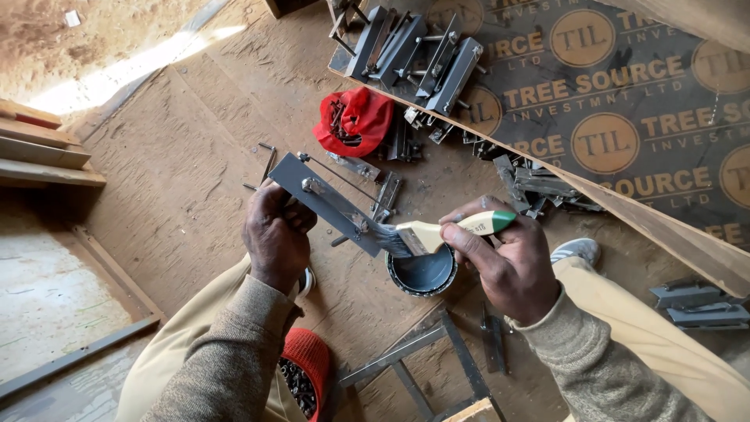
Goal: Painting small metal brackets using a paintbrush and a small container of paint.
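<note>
Overhead, the biggest thing is the dark printed board (pixel 625 117) filling the two o'clock corner, leaning over the wooden floor (pixel 180 156); along its lower edge lies a heap of grey metal brackets (pixel 422 51) at twelve o'clock, with more scattered toward three; a red bag (pixel 355 119) of small dark metal bits sits just beside them, and a second red bag (pixel 305 371) rests between the knees at six o'clock; a bare welded frame (pixel 437 352) lies on the floor at five o'clock.

At the centre the left hand (pixel 275 234) is closed around the lower edge of a flat metal bracket (pixel 328 202), gripping it at nine o'clock of the strip so the long face tilts up and free; the right hand (pixel 508 262) is shut on the pale handle of a paintbrush (pixel 437 233), whose bristles touch the bracket's near end; directly under the brush, at about four o'clock from the bracket, stands a small open tin of grey paint (pixel 423 273).

The bracket looks stiff and fairly heavy for its size, with hard edges and a thin rod standing off it; wet paint would make it slippery, so hold is best kept on the unpainted end; the brush is light, its bristles soft.
</note>
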